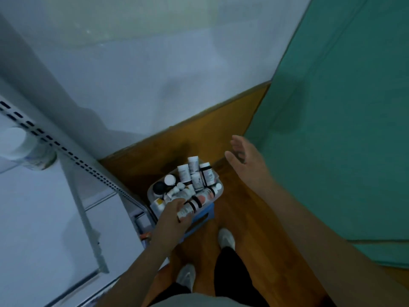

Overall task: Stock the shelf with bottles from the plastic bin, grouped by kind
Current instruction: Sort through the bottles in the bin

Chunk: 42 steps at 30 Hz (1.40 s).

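Observation:
A clear plastic bin [219,191] full of several small bottles [192,171] stands on a blue stool [204,214] on the wooden floor. My left hand [174,216] reaches down into the bin's near side, its fingers closed around a white labelled bottle [184,211] lying there. Off to the bin's right, my right hand [245,158] hovers in the air, fingers apart, holding nothing. The white metal shelf [44,207] rises on the left, and one white-capped bottle [24,149] stands on it at the far left.
A perforated shelf upright [73,156] runs diagonally down toward the bin. A pale wall is behind, a green panel [343,129] on the right. My two feet in light shoes [225,238] stand on the wooden floor just below the stool.

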{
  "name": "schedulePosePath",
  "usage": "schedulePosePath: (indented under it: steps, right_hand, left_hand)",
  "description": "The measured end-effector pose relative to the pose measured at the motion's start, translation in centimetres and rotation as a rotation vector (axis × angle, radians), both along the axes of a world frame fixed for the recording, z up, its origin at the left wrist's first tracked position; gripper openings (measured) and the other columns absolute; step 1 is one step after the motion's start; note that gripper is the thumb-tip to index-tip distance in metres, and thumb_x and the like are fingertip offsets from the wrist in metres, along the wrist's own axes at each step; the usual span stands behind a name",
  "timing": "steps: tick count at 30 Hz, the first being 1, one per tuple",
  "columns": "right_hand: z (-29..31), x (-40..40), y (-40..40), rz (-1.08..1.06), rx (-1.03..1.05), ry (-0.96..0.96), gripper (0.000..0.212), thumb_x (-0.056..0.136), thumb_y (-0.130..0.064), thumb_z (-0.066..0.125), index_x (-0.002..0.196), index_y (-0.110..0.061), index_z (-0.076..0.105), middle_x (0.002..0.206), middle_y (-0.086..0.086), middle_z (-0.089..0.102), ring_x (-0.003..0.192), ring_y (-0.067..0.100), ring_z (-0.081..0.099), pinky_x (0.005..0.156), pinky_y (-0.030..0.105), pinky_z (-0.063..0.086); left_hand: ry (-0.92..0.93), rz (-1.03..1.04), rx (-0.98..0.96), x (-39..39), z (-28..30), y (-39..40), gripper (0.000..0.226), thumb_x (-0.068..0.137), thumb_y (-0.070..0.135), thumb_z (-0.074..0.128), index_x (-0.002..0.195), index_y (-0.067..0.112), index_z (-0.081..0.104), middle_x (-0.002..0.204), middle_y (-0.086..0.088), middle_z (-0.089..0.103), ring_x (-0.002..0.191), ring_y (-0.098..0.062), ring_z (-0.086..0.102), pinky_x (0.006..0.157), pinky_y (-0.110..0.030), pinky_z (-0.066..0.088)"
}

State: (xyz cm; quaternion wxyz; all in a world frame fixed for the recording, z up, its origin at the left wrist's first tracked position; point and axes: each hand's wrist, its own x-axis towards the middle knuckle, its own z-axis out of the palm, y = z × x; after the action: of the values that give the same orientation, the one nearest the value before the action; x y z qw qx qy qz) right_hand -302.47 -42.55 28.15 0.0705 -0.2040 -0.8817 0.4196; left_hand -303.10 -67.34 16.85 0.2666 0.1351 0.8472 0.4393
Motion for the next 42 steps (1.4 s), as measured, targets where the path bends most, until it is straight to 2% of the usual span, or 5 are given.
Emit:
schedulePosePath:
  steps: [9,20,25,33,42]
  right_hand:
    - [-8.4,-10.0,4.6,0.331,-0.153,-0.277,0.059,0.098,-0.032,0.058,0.149,-0.013,0.036,0.149,0.004,0.044,0.134,0.016,0.044,0.104,0.025,0.038]
    - [-18.7,-15.7,7.9,0.379,-0.097,-0.539,0.039,0.098,-0.019,0.058,0.128,0.004,0.052,0.126,0.019,0.058,0.113,0.029,0.055,0.086,0.035,0.043]
    - [-25.9,-16.6,8.8,0.439,-0.069,-0.653,0.048,0.079,-0.055,0.052,0.098,-0.012,0.055,0.097,0.010,0.061,0.088,0.021,0.059,0.069,0.033,0.044]
    - [-30.0,-16.5,7.2,0.414,-0.122,-0.681,0.046,0.089,-0.024,0.070,0.128,-0.008,0.051,0.117,0.003,0.060,0.101,0.015,0.057,0.081,0.031,0.044]
    - [-33.0,-16.0,6.4,0.241,-0.191,-0.670,0.069,0.084,-0.021,0.077,0.139,-0.011,0.036,0.123,0.002,0.056,0.104,0.017,0.059,0.083,0.031,0.048]
  left_hand:
    - [-0.083,0.405,-0.170,-3.4,-2.0,3.7,0.039,0.093,0.018,0.065,0.130,0.012,0.054,0.121,-0.006,0.058,0.109,-0.018,0.054,0.090,-0.029,0.044]
    - [-0.259,0.527,-0.429,-3.9,-10.3,5.4,0.058,0.083,0.028,0.074,0.134,0.012,0.052,0.121,-0.013,0.060,0.117,-0.028,0.056,0.092,-0.035,0.046]
    - [-0.275,0.509,-0.524,-3.9,-14.9,4.9,0.063,0.082,0.030,0.074,0.136,0.007,0.050,0.130,-0.019,0.055,0.122,-0.035,0.051,0.099,-0.044,0.045]
    - [-0.288,0.458,-0.475,-4.0,-20.0,5.3,0.071,0.081,0.021,0.076,0.142,0.005,0.044,0.139,-0.017,0.046,0.127,-0.035,0.047,0.102,-0.045,0.043]
    - [-0.165,0.203,-0.644,-3.9,-22.5,3.9,0.074,0.083,0.030,0.074,0.145,0.012,0.037,0.140,-0.010,0.045,0.116,-0.032,0.054,0.090,-0.047,0.050]
